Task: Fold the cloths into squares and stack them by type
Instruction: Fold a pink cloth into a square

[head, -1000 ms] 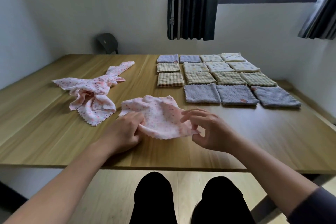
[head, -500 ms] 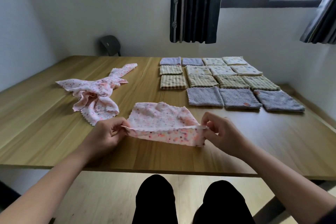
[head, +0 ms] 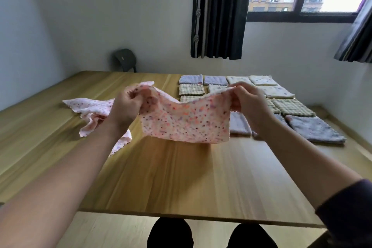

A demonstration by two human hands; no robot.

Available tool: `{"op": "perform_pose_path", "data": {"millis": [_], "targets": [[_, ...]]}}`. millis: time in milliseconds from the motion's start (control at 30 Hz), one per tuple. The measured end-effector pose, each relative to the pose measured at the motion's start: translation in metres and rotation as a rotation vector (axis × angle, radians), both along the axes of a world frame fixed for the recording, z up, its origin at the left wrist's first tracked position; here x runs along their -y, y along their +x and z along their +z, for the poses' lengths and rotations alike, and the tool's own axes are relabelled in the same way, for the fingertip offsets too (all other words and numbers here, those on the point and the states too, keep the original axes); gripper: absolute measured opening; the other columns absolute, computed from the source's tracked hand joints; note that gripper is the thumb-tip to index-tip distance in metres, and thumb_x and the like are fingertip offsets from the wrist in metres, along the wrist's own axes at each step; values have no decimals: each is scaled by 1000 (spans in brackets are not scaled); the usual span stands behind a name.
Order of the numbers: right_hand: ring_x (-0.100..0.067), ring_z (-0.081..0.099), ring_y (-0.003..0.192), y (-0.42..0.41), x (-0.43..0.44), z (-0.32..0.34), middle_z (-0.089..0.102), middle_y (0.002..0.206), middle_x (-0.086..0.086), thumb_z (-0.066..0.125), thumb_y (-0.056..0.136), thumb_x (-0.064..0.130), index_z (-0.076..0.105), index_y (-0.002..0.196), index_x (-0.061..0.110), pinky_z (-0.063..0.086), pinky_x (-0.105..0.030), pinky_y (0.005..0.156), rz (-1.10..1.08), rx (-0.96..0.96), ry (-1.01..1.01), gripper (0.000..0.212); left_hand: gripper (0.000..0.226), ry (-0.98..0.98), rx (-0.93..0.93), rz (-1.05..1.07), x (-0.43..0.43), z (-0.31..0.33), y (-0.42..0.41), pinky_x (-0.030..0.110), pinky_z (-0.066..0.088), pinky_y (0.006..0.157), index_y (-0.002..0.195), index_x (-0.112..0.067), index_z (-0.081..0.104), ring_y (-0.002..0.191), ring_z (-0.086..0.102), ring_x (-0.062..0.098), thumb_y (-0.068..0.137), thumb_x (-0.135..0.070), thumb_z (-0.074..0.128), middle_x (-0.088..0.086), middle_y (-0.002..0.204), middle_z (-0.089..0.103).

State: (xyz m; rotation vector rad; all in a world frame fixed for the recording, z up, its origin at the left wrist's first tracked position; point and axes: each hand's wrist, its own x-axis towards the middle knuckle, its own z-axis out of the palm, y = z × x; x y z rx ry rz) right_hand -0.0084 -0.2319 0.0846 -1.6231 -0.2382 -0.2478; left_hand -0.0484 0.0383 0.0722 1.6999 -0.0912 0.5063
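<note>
Above the wooden table (head: 181,177), both hands pinch a soft speckled pink cloth (head: 185,123).

Your left hand (head: 126,110) and your right hand (head: 247,104) are bare. Your left forearm (head: 66,177) is uncovered along its whole visible length, down to the lower left corner of the view. Your right forearm (head: 298,155) is uncovered too, but only up to a dark sleeve (head: 348,215) that begins near the elbow. This sleeve is of a deep purple-grey colour, the fabric looks soft and matte, and its edge makes a slightly uneven line across the arm. At the bottom of the view you wear black trousers (head: 171,233), plain, which cover both knees as two rounded dark shapes.
</note>
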Motion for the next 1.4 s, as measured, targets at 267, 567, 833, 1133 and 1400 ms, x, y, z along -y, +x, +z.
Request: {"op": "perform_pose_path", "data": {"millis": [267, 567, 833, 1133, 1400], "targets": [[-25, 69, 73, 17, -1, 47, 70, 81, -13, 32, 96, 1, 53, 95, 8, 54, -33, 64, 144, -3, 119, 22, 24, 88, 106, -18, 5, 62, 38, 36, 55, 74, 81, -11, 68, 75, 64, 24, 96, -7, 50, 18, 85, 69], [-11, 47, 124, -1, -42, -45, 50, 137, -1, 69, 85, 24, 41, 138, 14, 42, -28, 101, 342, -25, -385, 61, 21, 360, 139, 2, 21, 58, 30, 33, 54, 82, 82, -12, 71, 82, 66, 15, 91, -7, 52, 7, 88, 72], [-21, 63, 99, -2, -69, -41, 67, 104, -8, 72, 83, 22, 65, 102, 5, 52, -43, 90, 364, 67, -363, 27, 21, 362, 193, -3, 26, 65, 26, 36, 54, 78, 86, -11, 70, 79, 63, 14, 95, -10, 51, 3, 83, 70], [-19, 61, 81, 17, -37, -27, 63, 85, -9, 69, 85, 14, 67, 89, -3, 54, -36, 80, 301, -52, -333, 18, 21, 307, 105, 161, -6, 57, 52, 49, 55, 81, 75, -22, 64, 72, 64, 21, 92, -28, 54, -4, 69, 66], [-19, 68, 78, 17, -7, 18, 72, 78, -5, 69, 81, 10, 72, 81, 12, 54, -33, 75, 236, 58, 123, 3, 20, 92, 152, 97, -7, 71, 32, 16, 49, 56, 81, -19, 65, 55, 61, 1, 96, -13, 54, -11, 59, 68]]}}
